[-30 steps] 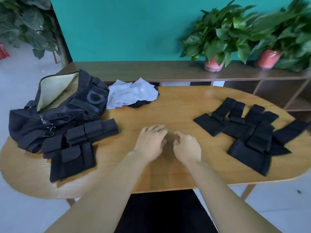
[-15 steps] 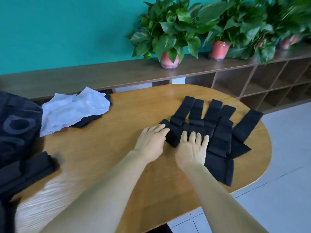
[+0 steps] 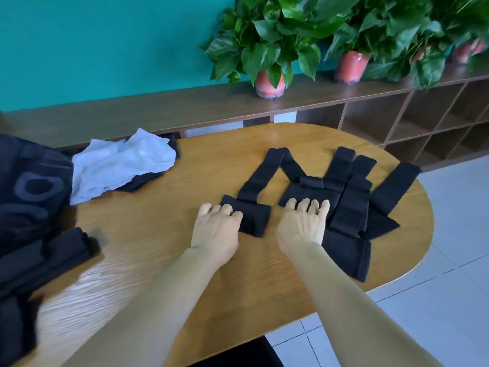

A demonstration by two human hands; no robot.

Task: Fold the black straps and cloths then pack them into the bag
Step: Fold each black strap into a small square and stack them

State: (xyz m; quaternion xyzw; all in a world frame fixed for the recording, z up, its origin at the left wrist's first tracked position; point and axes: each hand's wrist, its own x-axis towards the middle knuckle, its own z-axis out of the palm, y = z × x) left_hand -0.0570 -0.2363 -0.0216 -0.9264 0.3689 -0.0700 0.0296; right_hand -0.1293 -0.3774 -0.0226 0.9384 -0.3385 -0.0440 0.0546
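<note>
Left hand (image 3: 215, 229) lies flat, fingers curled over the edge of one black strap piece (image 3: 252, 217); right hand (image 3: 303, 225) presses spread fingers on the strap pile (image 3: 344, 202) at three o'clock on the table (image 3: 158, 234). Bag (image 3: 29, 192) sits at nine o'clock, contents hidden, folded straps (image 3: 53, 255) beside it. White cloth (image 3: 119, 168) lies at eleven o'clock.
</note>
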